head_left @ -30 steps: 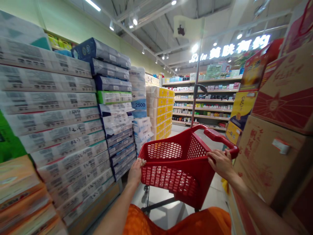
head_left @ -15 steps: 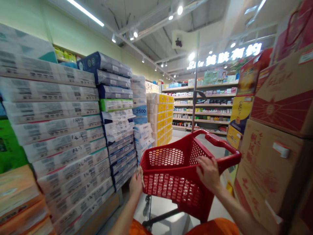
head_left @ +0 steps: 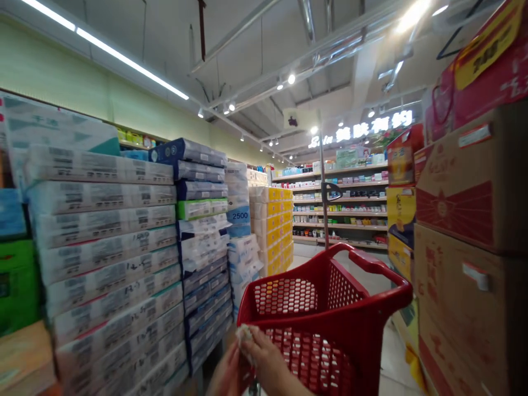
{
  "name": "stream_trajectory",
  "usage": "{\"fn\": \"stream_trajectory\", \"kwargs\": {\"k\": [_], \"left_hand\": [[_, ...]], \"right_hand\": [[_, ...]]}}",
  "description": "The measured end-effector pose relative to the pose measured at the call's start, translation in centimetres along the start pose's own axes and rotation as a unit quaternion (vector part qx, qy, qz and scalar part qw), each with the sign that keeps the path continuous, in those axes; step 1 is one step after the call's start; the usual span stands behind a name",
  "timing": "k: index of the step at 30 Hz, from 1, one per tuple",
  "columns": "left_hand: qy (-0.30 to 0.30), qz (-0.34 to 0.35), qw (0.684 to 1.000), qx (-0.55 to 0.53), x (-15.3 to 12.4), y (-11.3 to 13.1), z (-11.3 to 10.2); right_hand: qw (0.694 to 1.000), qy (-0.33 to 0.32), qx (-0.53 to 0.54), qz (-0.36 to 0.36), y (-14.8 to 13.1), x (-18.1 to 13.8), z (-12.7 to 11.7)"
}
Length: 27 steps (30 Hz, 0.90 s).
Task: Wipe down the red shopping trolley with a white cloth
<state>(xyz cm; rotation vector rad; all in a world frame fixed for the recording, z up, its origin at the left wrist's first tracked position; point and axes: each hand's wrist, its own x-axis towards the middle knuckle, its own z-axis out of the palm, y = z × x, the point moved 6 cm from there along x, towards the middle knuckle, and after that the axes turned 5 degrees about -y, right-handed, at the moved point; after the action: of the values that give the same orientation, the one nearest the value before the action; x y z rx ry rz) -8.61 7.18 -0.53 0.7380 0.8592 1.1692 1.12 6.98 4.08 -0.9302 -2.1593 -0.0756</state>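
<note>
A red plastic shopping cart [head_left: 325, 320] stands in the aisle right in front of me, its basket empty as far as I can see. Both my hands meet at the cart's near left corner, low in the picture. My left hand [head_left: 225, 375] is curled below a small crumpled white scrap [head_left: 244, 333]. From the right, my right hand [head_left: 270, 363] has its fingers pinched on the same scrap. Neither hand rests on the cart's handle [head_left: 373, 268].
Tall stacks of wrapped tissue packs [head_left: 111, 242] wall the left side of the aisle. Large cardboard cartons [head_left: 466, 220] are piled close on the right. Stocked shelves [head_left: 342, 209] cross the far end, with a thin pole [head_left: 324, 220] rising beyond the cart.
My right hand left the cart's rim and came across to the left hand and the scrap. The view tilted upward, so my arms and the orange clothing dropped out of sight.
</note>
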Motion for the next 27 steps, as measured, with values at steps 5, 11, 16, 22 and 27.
{"fn": "stream_trajectory", "kwargs": {"k": [5, 11, 16, 22, 27], "left_hand": [[0.200, -0.031, 0.956, 0.211, -3.4, 0.7, -4.6], [0.189, -0.042, 0.922, 0.337, -2.9, -1.9, -6.5], [0.176, -0.002, 0.890, 0.421, -2.0, -1.6, -4.3], [0.102, 0.062, 0.838, 0.533, -2.0, -1.3, 1.2], [0.050, 0.134, 0.757, 0.637, -1.6, -2.1, 3.9]], "right_hand": [[0.980, -0.073, -0.135, -0.127, 0.0, 2.2, 0.5], [0.953, -0.216, -0.181, -0.109, 2.5, -5.9, 7.5], [0.968, -0.124, -0.164, -0.147, 2.2, -5.2, 4.3], [0.967, -0.126, -0.198, -0.103, 5.4, -6.3, 2.0], [0.968, -0.114, -0.191, -0.117, 5.5, -8.1, -0.1]]}}
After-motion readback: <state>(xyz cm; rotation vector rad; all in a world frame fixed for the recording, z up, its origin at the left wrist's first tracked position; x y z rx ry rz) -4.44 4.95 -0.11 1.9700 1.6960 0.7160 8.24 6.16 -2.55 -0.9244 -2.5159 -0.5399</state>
